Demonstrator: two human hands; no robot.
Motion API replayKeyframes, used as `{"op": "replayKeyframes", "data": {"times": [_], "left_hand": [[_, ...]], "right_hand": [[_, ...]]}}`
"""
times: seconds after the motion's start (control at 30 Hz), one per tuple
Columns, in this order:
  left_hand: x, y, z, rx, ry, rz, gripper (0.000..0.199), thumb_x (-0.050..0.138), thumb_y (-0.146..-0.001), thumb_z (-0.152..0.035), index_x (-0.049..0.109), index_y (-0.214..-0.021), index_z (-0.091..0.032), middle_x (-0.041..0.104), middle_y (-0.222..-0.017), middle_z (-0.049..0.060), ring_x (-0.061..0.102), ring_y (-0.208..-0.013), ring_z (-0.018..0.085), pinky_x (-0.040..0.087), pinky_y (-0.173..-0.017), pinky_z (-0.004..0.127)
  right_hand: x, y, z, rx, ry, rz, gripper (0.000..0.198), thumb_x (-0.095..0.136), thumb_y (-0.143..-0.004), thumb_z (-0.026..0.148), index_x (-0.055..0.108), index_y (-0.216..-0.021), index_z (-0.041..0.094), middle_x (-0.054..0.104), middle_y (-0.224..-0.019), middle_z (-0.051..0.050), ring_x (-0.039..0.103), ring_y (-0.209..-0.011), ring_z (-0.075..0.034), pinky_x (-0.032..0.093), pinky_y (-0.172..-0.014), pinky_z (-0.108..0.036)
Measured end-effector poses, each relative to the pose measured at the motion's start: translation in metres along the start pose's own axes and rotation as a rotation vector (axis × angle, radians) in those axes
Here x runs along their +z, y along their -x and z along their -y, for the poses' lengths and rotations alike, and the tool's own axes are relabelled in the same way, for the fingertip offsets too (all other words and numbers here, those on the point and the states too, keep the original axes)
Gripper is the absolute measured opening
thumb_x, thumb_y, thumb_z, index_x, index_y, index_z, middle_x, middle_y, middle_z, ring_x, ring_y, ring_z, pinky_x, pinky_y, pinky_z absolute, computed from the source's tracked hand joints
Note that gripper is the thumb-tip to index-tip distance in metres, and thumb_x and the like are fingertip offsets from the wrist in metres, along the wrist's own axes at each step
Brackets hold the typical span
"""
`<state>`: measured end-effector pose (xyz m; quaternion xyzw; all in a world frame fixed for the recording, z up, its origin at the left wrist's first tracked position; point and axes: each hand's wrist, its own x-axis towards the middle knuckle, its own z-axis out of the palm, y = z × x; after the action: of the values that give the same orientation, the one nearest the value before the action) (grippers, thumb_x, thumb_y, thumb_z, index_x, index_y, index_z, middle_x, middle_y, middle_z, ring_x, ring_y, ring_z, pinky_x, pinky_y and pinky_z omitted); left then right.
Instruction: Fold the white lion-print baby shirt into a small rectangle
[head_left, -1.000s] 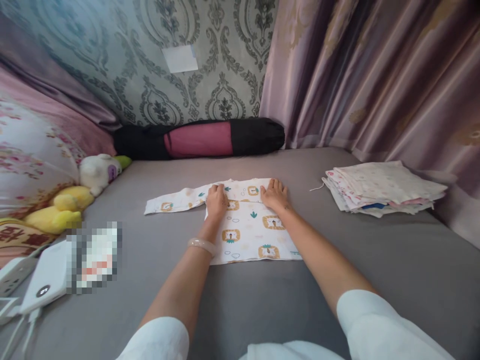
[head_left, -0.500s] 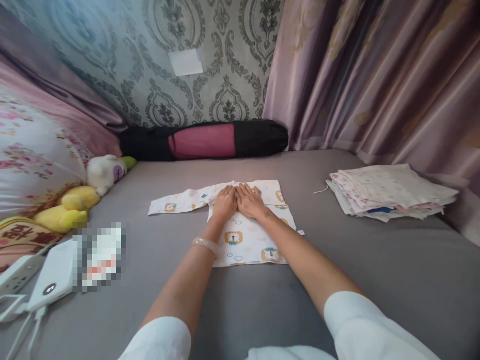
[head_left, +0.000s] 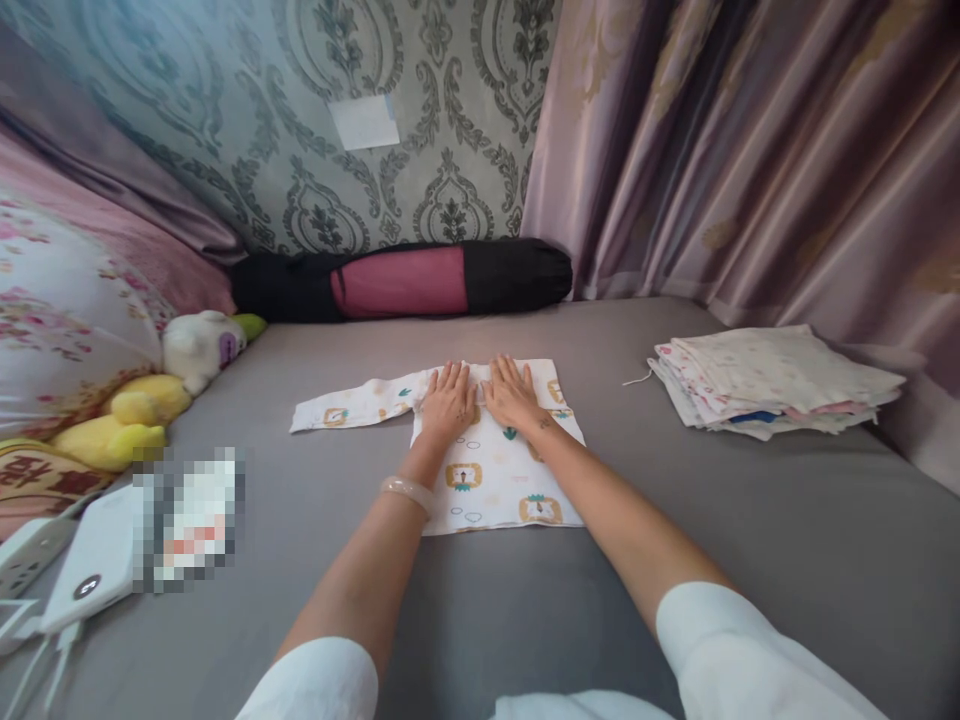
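Slightly farther apart than half a second ago, the bare left hand (head_left: pixel 448 402) and bare right hand (head_left: pixel 513 396) lie open, palms down. Smooth grey bedsheet (head_left: pixel 285 540) spans the lower frame; at centre, beneath both hands, lies a white cloth garment (head_left: pixel 496 492) printed with yellow lions.

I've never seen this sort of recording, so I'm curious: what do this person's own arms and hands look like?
Both the left hand and the right hand are ungloved. A pale, smooth bangle circles the left forearm, and a small dark mark shows near the right wrist, too small to make out. White sleeves leave both forearms bare.
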<state>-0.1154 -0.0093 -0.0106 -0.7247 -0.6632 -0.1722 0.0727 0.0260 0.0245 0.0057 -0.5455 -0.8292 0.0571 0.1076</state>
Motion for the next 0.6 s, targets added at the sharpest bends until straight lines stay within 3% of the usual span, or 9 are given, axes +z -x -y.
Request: {"op": "replayKeyframes", "data": {"times": [0.2,0.47,0.6], "left_hand": [[-0.001,-0.003,0.001,-0.008,0.000,0.168,0.056,0.028,-0.100,-0.041,0.042,-0.144,-0.010,0.040,-0.152,0.014,0.032,-0.143,0.027,0.024,-0.118,0.042],[-0.002,-0.002,0.002,-0.007,0.008,0.152,0.054,0.028,-0.099,-0.041,0.042,-0.143,-0.012,0.039,-0.153,0.012,0.032,-0.143,0.025,0.024,-0.118,0.042],[-0.004,-0.002,0.001,-0.011,0.018,0.135,0.055,0.027,-0.099,-0.043,0.042,-0.143,-0.012,0.037,-0.154,0.013,0.030,-0.144,0.025,0.022,-0.119,0.043]], "right_hand": [[0.007,0.003,-0.006,0.052,0.010,0.010,0.059,0.026,-0.101,0.036,0.029,-0.150,0.002,0.023,-0.157,-0.015,0.013,-0.146,-0.025,0.010,-0.118,-0.048],[0.005,-0.001,-0.011,0.060,-0.045,0.047,0.058,0.025,-0.101,0.033,0.027,-0.151,0.004,0.020,-0.159,-0.013,0.012,-0.146,-0.023,0.010,-0.118,-0.046],[0.001,-0.003,-0.021,0.178,-0.024,-0.043,0.058,0.025,-0.101,0.032,0.027,-0.151,0.002,0.019,-0.158,-0.016,0.012,-0.146,-0.026,0.008,-0.118,-0.046]]}}
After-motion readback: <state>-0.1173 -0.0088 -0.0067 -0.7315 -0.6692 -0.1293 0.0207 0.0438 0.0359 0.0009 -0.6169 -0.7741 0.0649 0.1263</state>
